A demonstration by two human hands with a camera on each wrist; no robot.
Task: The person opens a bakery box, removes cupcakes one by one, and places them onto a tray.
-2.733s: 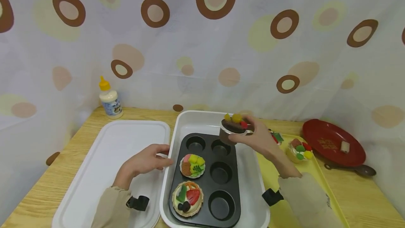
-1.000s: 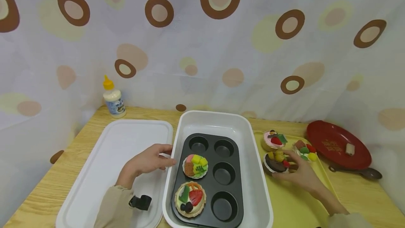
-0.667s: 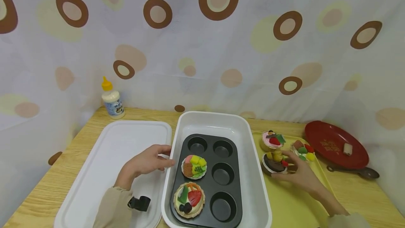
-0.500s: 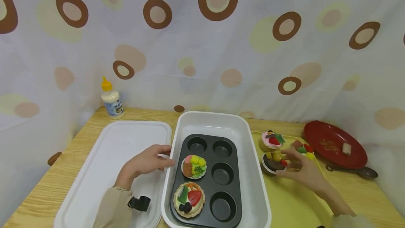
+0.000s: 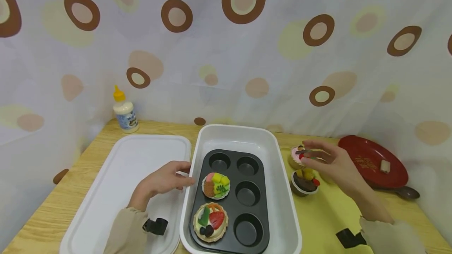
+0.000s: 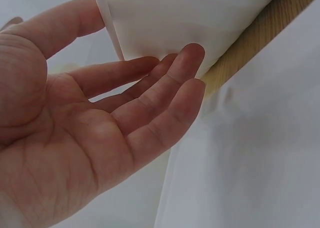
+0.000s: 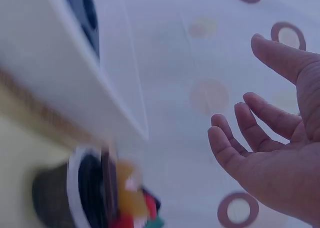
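My left hand (image 5: 164,179) holds the left rim of a deep white tub (image 5: 294,211); its thumb laps over the rim and its fingers lie along the outer wall (image 6: 165,23). Inside the tub is a dark muffin tin (image 5: 231,207) with two toy tarts in its left column, one with fruit pieces (image 5: 216,186), one with a strawberry (image 5: 210,222). My right hand (image 5: 333,164), holding nothing, hovers with parted fingers over a pink-topped toy cupcake (image 5: 296,156), partly hiding it. A chocolate toy cupcake (image 5: 304,182) stands just below on the yellow tray (image 5: 328,214).
A white lid-like tray (image 5: 106,203) lies to the left. A yellow-capped bottle (image 5: 125,113) stands at the back left. At the right are a red plate (image 5: 374,160) bearing a small pale piece and a dark spoon (image 5: 407,193). Another cupcake on the yellow tray is mostly hidden behind my right hand.
My right hand has carried the chocolate cupcake from above the muffin tin to the yellow tray, let it go, and moved up to the pink-topped one. My left hand stays put.
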